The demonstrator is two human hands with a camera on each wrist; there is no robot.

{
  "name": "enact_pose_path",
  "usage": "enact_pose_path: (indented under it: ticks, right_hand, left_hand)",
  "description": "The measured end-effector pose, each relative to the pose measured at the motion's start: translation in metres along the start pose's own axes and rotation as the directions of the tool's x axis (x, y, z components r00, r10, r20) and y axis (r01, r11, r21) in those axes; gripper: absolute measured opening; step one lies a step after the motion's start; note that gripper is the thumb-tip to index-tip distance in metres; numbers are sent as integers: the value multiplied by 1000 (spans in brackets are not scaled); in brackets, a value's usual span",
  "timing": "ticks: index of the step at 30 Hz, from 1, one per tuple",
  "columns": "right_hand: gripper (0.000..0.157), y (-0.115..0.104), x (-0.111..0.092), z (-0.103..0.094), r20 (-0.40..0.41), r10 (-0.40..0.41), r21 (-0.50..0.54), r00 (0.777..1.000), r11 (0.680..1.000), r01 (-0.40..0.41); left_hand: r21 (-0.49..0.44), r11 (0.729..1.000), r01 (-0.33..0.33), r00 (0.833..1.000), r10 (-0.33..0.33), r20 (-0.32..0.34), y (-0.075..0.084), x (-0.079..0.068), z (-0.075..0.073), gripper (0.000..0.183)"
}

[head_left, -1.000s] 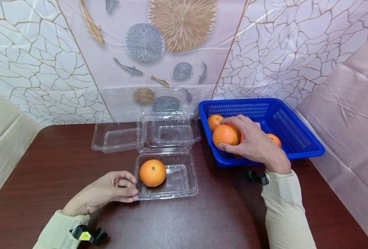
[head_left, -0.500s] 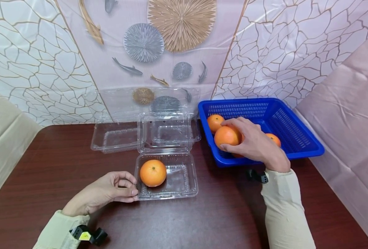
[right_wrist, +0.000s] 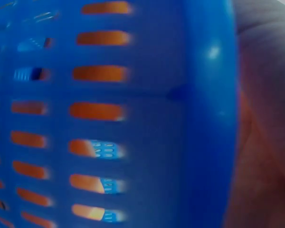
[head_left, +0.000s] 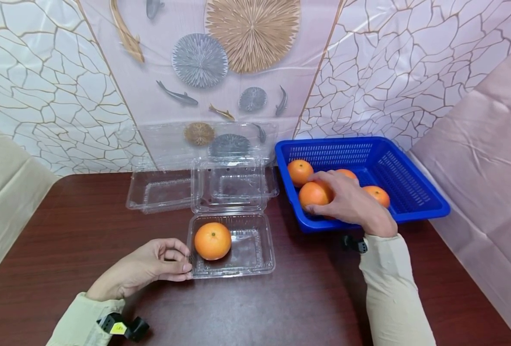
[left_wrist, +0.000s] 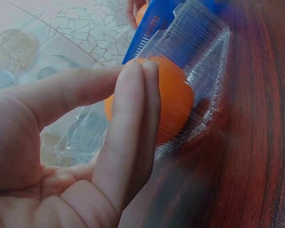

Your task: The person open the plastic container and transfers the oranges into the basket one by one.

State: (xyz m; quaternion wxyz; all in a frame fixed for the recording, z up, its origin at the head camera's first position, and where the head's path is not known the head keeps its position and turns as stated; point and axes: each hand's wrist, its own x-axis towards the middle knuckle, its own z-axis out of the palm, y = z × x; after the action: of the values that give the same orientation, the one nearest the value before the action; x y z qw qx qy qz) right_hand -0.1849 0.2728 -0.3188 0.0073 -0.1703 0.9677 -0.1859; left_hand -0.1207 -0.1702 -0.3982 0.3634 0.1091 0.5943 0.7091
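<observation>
In the head view my left hand (head_left: pixel 155 264) pinches the left edge of a clear plastic clamshell container (head_left: pixel 255 266), which lies with its lid raised. One orange (head_left: pixel 213 241) sits in the left half of its base. In the left wrist view, thumb and fingers (left_wrist: pixel 128 95) meet at the container's wall, in front of that orange. On the right, my right hand (head_left: pixel 346 197) reaches into a blue basket (head_left: pixel 424 202) and grips an orange (head_left: pixel 313 196) at the near left corner. The right wrist view mostly shows the slotted basket wall (right_wrist: pixel 152 166), with orange skin behind the slots.
Other oranges lie in the basket: one at the left (head_left: pixel 300 172), one behind the hand (head_left: pixel 347 174), and one to its right (head_left: pixel 376 195). Further clear containers (head_left: pixel 160 190) stand open behind the lid, against the patterned backdrop (head_left: pixel 203 105).
My right hand and its orange have dropped slightly lower in the basket. The orange behind that hand has come into sight. My left hand and the container have stayed put.
</observation>
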Motion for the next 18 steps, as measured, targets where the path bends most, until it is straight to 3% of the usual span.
enact_pose_path:
  ticks: [10,18]
  right_hand:
    - [58,4,3,6,26,-13,-2,1000,1000,13]
    - [50,6,4,8,41,-31,13,999,999,31]
  left_hand:
    - [10,1000,4,1000,-4,-9,0,0,1,20]
    - [8,1000,1,1000,-1,-3,0,0,1,19]
